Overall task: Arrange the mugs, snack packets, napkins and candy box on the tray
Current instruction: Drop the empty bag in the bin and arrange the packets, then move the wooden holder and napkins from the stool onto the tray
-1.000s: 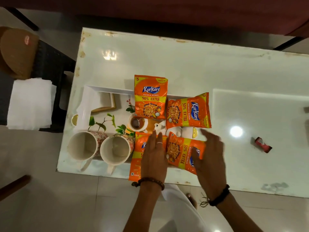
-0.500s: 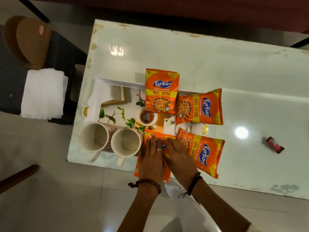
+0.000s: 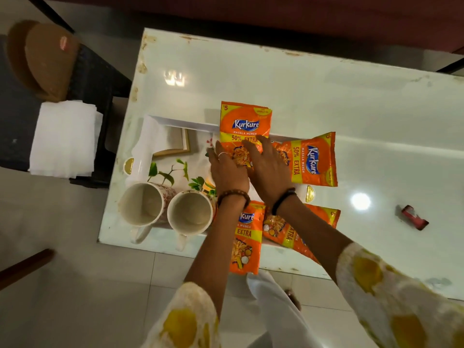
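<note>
Both hands lie with fingers spread flat on the far packet (image 3: 244, 124), the left hand (image 3: 227, 167) and right hand (image 3: 263, 169) side by side, pressing rather than clasping; neither grip closes round anything. That packet leans over the far rim of the tray (image 3: 175, 121), so a firm push could slide it off onto the tabletop (image 3: 301, 79). The sideways packet (image 3: 310, 159) touches the right hand and may get nudged further past the tray's edge. The near packet (image 3: 247, 237) hangs over the tabletop's front edge, under the left forearm, and a sleeve could sweep it to the floor. Both mugs (image 3: 143, 204) stand just beside the left wrist. The napkins (image 3: 62, 138) wait on a side stool.

Half a second ago both hands pressed the near packets; they now reach across to the far one.
</note>
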